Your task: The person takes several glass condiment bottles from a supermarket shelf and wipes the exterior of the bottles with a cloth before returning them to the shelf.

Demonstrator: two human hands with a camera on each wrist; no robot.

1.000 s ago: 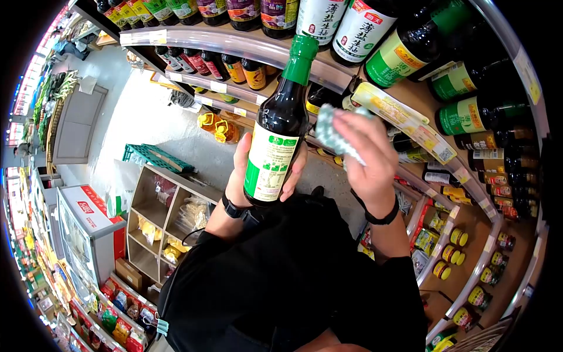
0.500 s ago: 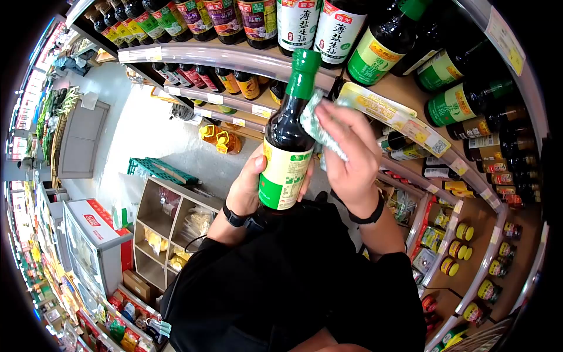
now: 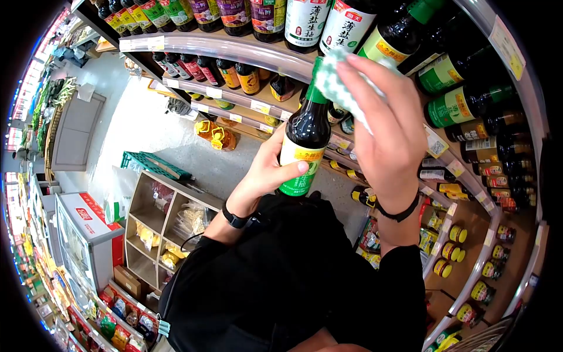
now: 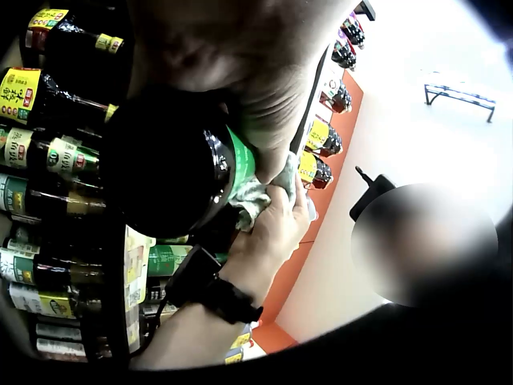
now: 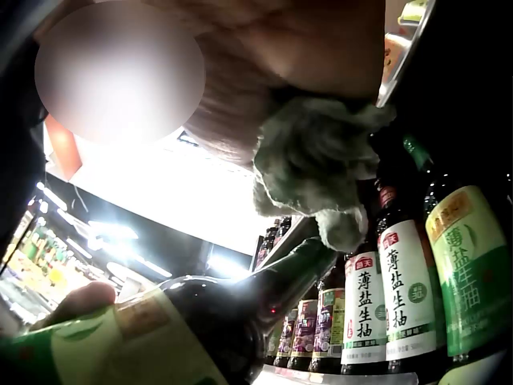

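My left hand grips a dark soy sauce bottle round its lower half, thumb across the green and cream label. The bottle is tilted, its green neck and cap uppermost. In my right hand is a bunched green-and-white checked cloth, held at the bottle's cap and covering part of it. The right wrist view has the cloth right at the top of the green neck. From the left wrist, the bottle's dark base fills the middle, with the right hand beyond it.
A shelf of sauce bottles runs close in front, with white-labelled bottles just behind the cloth. More green-labelled bottles stand at the right. Lower shelves hold small yellow-lidded jars. A cubby unit stands at the left.
The bottle has turned in my left hand, bringing its front label into view. My right hand came to the bottle's shoulder with the cloth, then rose to the cap.
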